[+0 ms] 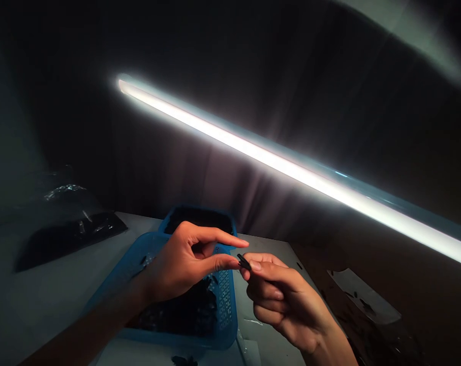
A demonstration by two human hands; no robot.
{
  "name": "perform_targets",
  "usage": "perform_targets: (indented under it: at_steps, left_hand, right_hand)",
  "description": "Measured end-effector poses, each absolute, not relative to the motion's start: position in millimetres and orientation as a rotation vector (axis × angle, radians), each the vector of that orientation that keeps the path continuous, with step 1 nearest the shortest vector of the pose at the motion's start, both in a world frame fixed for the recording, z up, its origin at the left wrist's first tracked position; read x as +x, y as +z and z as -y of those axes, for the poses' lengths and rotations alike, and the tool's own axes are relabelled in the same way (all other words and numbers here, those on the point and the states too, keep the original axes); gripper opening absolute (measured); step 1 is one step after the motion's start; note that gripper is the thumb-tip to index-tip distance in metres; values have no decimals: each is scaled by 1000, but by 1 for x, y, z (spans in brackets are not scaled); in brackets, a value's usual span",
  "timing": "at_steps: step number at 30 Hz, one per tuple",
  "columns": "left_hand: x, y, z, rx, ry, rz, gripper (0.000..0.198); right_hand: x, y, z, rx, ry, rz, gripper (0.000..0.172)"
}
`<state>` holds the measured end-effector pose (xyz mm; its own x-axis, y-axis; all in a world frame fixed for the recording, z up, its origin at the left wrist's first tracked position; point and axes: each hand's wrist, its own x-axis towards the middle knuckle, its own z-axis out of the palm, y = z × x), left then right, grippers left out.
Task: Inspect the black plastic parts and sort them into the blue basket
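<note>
My right hand (287, 300) pinches a small black plastic piece (244, 262) between thumb and index finger. My left hand (182, 262) is raised just left of that piece, its thumb and index finger spread apart and nearly at the piece, with nothing visible in its grip. Beneath my left wrist lies a perforated blue plastic basket (224, 300) holding a heap of small dark pieces (180, 315). Behind it stands a second blue basket (197, 211) with dark contents.
A dark plastic bag (70, 241) lies on the white table (43, 295) at the left. A few loose black pieces lie near the baskets. Right of the table edge, a white sheet (363, 295) rests on a brown surface. A bright tube light (276, 157) crosses the view above.
</note>
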<state>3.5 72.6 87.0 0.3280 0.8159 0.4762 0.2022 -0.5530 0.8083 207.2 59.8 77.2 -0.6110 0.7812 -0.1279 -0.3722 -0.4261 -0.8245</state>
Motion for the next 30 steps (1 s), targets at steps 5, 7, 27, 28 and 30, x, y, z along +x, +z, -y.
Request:
perform_targets:
  at_steps: [5,7,27,28,30]
  left_hand:
    - [9,87,-70,1873,1243,-882,26]
    - [11,84,-70,1809,1258,-920,26]
    - [20,77,-70,1559,1259,-1066,32]
    - [19,76,-70,1555,1265,-1069,32]
    - [18,76,-70,1544,1287,-1075,32]
  right_hand:
    - [204,79,-60,-675,2066,1012,20]
    - [203,80,-59,-702,2024,1034,22]
    - [191,71,-54,-1071,978,1448,31]
    - [191,71,-55,-1069,976,1446,31]
    - [191,70,-55,-1068,970,1443,31]
